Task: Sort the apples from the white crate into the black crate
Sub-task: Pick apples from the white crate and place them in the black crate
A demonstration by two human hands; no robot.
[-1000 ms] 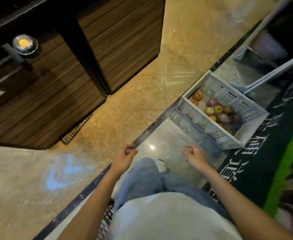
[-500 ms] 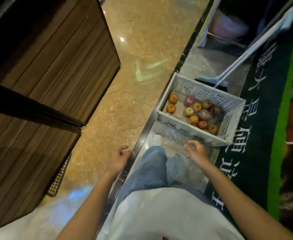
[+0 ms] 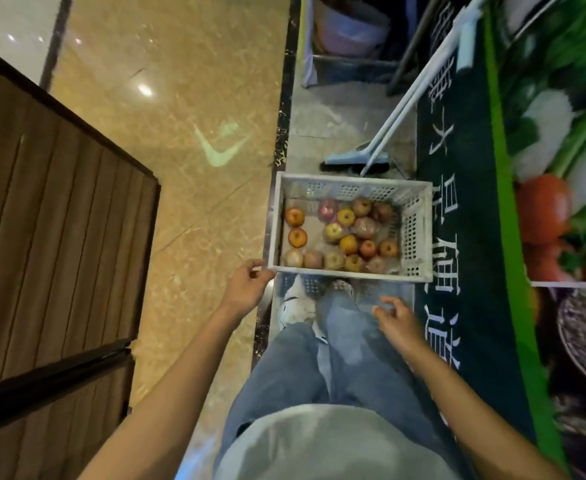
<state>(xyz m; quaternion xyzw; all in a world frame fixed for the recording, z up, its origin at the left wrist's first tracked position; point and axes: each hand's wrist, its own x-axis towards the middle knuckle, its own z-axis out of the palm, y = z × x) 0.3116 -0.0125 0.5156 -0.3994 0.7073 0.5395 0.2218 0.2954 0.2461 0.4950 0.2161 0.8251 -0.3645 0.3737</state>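
Note:
A white perforated crate (image 3: 417,233) stands on the floor straight in front of my feet. It holds several apples (image 3: 348,244), red, yellow and orange, lying loose on its bottom. My left hand (image 3: 248,285) reaches to the crate's near left corner with its fingertips right at the rim; I cannot tell whether they touch it. My right hand (image 3: 397,318) hovers lower, below the crate's near right side, with fingers loosely curled and nothing in them. No black crate is in view.
A dark wooden slatted cabinet (image 3: 52,237) fills the left. A broom (image 3: 353,161) with a white handle stands just behind the crate. A dark mat with vegetable prints (image 3: 475,237) runs along the right. A pink bucket (image 3: 353,29) sits at the back.
The view has swung so that the crate is now straight ahead and closer. My left hand has risen to the crate's near left corner. My right hand stays low and empty.

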